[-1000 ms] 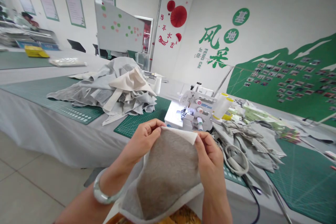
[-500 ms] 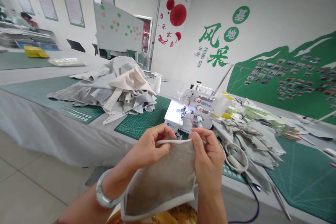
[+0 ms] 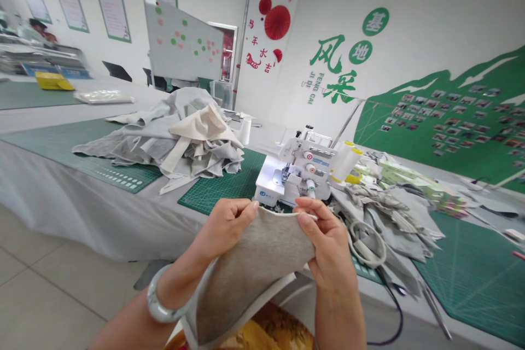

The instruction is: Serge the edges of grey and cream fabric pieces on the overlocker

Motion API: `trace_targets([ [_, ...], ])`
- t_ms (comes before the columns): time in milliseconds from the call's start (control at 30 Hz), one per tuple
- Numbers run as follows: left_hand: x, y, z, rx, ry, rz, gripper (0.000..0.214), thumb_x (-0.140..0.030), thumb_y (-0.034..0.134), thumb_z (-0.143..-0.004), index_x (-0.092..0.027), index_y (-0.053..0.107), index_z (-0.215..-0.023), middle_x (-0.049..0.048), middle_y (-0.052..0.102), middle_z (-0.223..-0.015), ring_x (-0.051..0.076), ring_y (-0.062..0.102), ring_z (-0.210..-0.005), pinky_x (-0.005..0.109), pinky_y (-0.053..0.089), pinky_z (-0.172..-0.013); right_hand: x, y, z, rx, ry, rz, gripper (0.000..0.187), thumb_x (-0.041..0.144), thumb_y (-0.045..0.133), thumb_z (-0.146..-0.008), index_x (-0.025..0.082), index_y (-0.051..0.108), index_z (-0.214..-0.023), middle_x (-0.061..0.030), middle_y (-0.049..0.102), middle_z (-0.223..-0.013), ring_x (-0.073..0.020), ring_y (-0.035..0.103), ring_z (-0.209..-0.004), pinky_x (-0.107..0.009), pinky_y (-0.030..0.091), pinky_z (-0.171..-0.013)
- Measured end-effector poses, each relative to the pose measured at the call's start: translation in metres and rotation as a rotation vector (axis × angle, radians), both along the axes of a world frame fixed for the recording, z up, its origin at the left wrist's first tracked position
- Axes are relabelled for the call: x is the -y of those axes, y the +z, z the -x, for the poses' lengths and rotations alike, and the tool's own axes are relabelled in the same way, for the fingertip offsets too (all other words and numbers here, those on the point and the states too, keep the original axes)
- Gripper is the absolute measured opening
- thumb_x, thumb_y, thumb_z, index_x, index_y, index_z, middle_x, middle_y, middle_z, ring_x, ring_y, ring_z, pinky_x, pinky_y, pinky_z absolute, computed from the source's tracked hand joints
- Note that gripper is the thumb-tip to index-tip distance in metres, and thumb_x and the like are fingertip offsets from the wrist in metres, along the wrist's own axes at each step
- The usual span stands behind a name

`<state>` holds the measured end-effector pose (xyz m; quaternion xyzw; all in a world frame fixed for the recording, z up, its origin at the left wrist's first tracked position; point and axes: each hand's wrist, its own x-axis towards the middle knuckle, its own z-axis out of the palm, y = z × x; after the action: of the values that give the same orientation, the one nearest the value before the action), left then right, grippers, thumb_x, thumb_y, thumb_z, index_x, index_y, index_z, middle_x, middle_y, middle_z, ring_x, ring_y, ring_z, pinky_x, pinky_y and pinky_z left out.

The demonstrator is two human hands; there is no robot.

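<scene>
A grey-brown piece of fabric [image 3: 250,262] with a pale edge hangs between my two hands, in front of my body. My left hand [image 3: 229,227], with a bangle [image 3: 158,298] on its wrist, pinches the upper left corner between thumb and fingers. At the upper right corner my right hand [image 3: 326,235] grips the same edge, its thumb on the near side. The top edge sags a little between them. Just beyond my hands stands a white overlock sewing machine [image 3: 301,167] with its lamp lit.
A heap of grey and cream fabric pieces [image 3: 184,131] lies left of the machine on green cutting mats [image 3: 123,172]. Thread cones [image 3: 346,161] stand behind it. More crumpled fabric [image 3: 389,219], a metal tool [image 3: 435,311] and a dark cord [image 3: 396,317] lie to the right. A person [image 3: 39,33] is far left.
My hands have moved apart, stretching the fabric's top edge between them. The left hand has shifted to the corner, and the cloth now hangs at a slant.
</scene>
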<state>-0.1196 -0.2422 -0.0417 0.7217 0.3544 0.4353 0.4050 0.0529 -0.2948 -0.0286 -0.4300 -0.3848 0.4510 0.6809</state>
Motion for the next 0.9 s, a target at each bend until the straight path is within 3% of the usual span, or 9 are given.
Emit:
trace_targets([
  [67, 0.0, 0.0, 0.0, 0.005, -0.044, 0.039, 0.045, -0.042, 0.042, -0.088, -0.018, 0.029, -0.053, -0.0045, 0.026, -0.053, 0.008, 0.025, -0.051, 0.021, 0.022, -0.048, 0.0, 0.001, 0.001, -0.023, -0.03, -0.01, 0.032, 0.035, 0.082, -0.061, 0.021, 0.067, -0.084, 0.0027, 0.065, -0.069, -0.0094, 0.054, -0.051, -0.019, 0.038, -0.044],
  [167, 0.002, -0.009, 0.0, -0.103, -0.041, 0.01, 0.026, -0.031, 0.047, -0.084, -0.017, 0.046, -0.063, -0.0043, 0.039, -0.056, 0.009, 0.036, -0.053, 0.02, 0.026, -0.051, -0.001, -0.001, 0.002, -0.034, -0.129, -0.049, 0.029, 0.035, 0.082, -0.062, 0.021, 0.066, -0.082, 0.0038, 0.063, -0.064, -0.0093, 0.053, -0.049, -0.02, 0.038, -0.045],
  [233, 0.002, -0.021, 0.003, -0.243, 0.128, -0.092, 0.008, -0.017, 0.046, -0.079, -0.018, 0.053, -0.076, -0.0031, 0.05, -0.064, 0.011, 0.045, -0.059, 0.021, 0.03, -0.056, 0.0, -0.006, 0.002, 0.018, -0.2, -0.09, 0.027, 0.033, 0.081, -0.064, 0.021, 0.066, -0.083, 0.0037, 0.062, -0.065, -0.009, 0.053, -0.052, -0.019, 0.038, -0.047],
  [300, 0.0, -0.036, 0.01, -0.402, 0.371, -0.186, 0.013, -0.011, 0.043, -0.075, -0.019, 0.053, -0.076, -0.0022, 0.054, -0.068, 0.012, 0.048, -0.062, 0.022, 0.03, -0.06, 0.002, -0.011, 0.001, 0.101, -0.266, -0.122, 0.025, 0.032, 0.08, -0.067, 0.02, 0.066, -0.084, 0.0036, 0.061, -0.066, -0.0088, 0.051, -0.054, -0.019, 0.036, -0.048],
  [467, -0.016, -0.06, 0.055, -0.668, 0.805, -0.205, 0.012, -0.012, 0.045, -0.075, -0.019, 0.054, -0.073, -0.0016, 0.057, -0.066, 0.013, 0.049, -0.062, 0.024, 0.027, -0.058, 0.004, -0.019, -0.004, 0.147, -0.368, -0.125, 0.026, 0.034, 0.079, -0.068, 0.019, 0.065, -0.084, 0.0028, 0.063, -0.068, -0.0093, 0.052, -0.055, -0.019, 0.036, -0.049],
  [567, -0.025, -0.05, 0.094, -0.692, 1.081, -0.34, 0.014, -0.014, 0.046, -0.076, -0.02, 0.059, -0.079, -0.0017, 0.061, -0.072, 0.014, 0.052, -0.064, 0.024, 0.029, -0.058, -0.002, -0.017, -0.011, 0.026, -0.351, -0.1, 0.028, 0.036, 0.079, -0.067, 0.019, 0.064, -0.084, 0.0029, 0.063, -0.067, -0.0092, 0.053, -0.052, -0.019, 0.038, -0.047],
  [667, -0.039, -0.027, 0.128, -0.68, 1.316, -0.497, 0.017, -0.015, 0.047, -0.076, -0.02, 0.061, -0.084, -0.0031, 0.063, -0.079, 0.014, 0.055, -0.07, 0.024, 0.034, -0.062, -0.018, -0.018, -0.017, -0.049, -0.377, -0.108, 0.03, 0.037, 0.079, -0.065, 0.019, 0.063, -0.083, 0.0031, 0.062, -0.064, -0.0092, 0.053, -0.05, -0.02, 0.04, -0.047],
  [800, -0.079, -0.001, 0.144, -0.888, 1.215, -0.507, 0.024, -0.015, 0.037, -0.086, -0.015, 0.062, -0.089, 0.0002, 0.059, -0.083, 0.02, 0.058, -0.089, 0.032, 0.04, -0.083, -0.055, -0.033, -0.017, 0.034, -0.372, -0.106, 0.03, 0.037, 0.078, -0.066, 0.018, 0.065, -0.086, 0.0035, 0.061, -0.065, -0.0091, 0.051, -0.055, -0.019, 0.038, -0.051],
  [900, -0.113, 0.001, 0.122, -0.927, 1.079, -0.381, 0.03, -0.014, 0.039, -0.086, -0.01, 0.062, -0.103, 0.0091, 0.061, -0.099, 0.031, 0.055, -0.104, 0.047, 0.04, -0.09, -0.087, -0.051, -0.014, 0.22, -0.369, -0.093, 0.028, 0.038, 0.072, -0.072, 0.015, 0.067, -0.087, 0.0019, 0.061, -0.067, -0.0101, 0.051, -0.059, -0.021, 0.038, -0.055],
])
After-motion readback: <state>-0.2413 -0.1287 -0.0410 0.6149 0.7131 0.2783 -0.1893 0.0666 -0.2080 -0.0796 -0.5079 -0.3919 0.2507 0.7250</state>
